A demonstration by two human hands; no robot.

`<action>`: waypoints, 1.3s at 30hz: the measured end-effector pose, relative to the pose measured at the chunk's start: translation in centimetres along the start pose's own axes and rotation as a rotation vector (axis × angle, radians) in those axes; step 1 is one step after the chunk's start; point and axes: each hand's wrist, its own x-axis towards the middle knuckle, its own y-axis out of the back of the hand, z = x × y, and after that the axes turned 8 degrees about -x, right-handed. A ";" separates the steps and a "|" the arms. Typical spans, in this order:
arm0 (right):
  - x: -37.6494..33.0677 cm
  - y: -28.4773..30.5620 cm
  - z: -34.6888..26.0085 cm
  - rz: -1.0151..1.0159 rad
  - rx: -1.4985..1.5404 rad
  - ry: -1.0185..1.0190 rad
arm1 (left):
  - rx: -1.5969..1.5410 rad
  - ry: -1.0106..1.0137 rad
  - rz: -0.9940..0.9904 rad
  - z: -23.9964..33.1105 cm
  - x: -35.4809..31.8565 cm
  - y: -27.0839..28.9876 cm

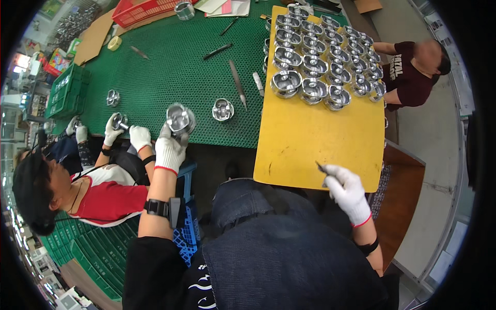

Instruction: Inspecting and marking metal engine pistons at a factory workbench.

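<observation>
In my gloved left hand point(169, 150), closed and raised at the near edge of the green mat, is a shiny metal piston point(180, 120). Over the near right part of the yellow board point(305, 150), my gloved right hand point(347, 192) pinches a small dark tool with a pointed tip point(321, 167); its handle is hidden in the fingers. A second piston point(222, 110) rests by itself on the green mat, to the right of my left hand. Rows of several pistons point(313, 90) cover the far half of the yellow board.
On the green mat point(170, 67) lie a pointed file point(237, 85), a white marker-like stick point(258, 83), dark thin tools point(217, 51) and a tape roll point(114, 43). A red crate point(150, 10) stands at the back. A co-worker point(103, 191) handles a piston at left; another person point(418, 72) is beyond the board.
</observation>
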 end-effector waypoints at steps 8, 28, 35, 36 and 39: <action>-0.9 -1.1 0.8 0.195 -0.082 -0.184 | -0.028 -0.112 0.227 -1.4 14.8 2.8; 14.8 2.5 5.1 0.079 -0.366 -0.105 | 0.572 -0.146 -0.290 -3.4 -11.3 -3.5; 4.4 3.3 -4.7 -0.247 0.374 0.480 | 0.230 0.082 -0.874 -6.5 -14.9 -14.0; 4.1 2.9 -5.4 -0.281 0.338 0.591 | 0.144 0.276 -0.884 -6.4 -15.6 -14.5; 2.7 3.7 -6.7 -0.361 0.460 0.683 | 0.054 0.515 -0.851 -4.8 -17.7 -16.3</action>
